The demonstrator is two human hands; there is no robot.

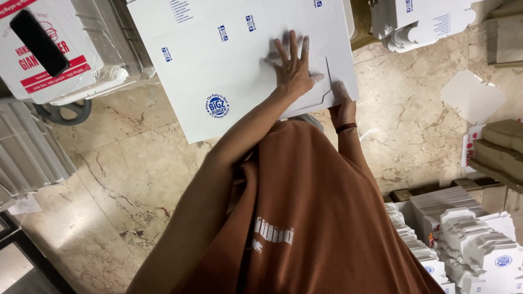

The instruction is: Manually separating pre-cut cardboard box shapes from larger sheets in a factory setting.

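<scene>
- Head view: the person leans over a flat white cardboard box blank lying on the marble floor, just ahead of the brown shirt.
- The left hand is spread wide, fingers fanned, palm pressing flat on the blank near its right side; it pinches nothing.
- The right hand sits at the blank's right edge, just beside a cut flap; its fingers are partly blurred against the white card, so whether it pinches the edge or only rests there cannot be told.
- Progress, as a judgement: the blank looks almost wholly flat, no walls raised; only that flap near the hands seems to be lifting along a crease, so the folding appears barely begun and nearly all of the shaping is left.
- Orientation: the blank's long axis runs from the lower left toward the upper right of the view, tilted; a round blue logo sits near its lower corner.
- Around it: stacks of folded white boxes at the lower right, and another stack at the top right.
</scene>
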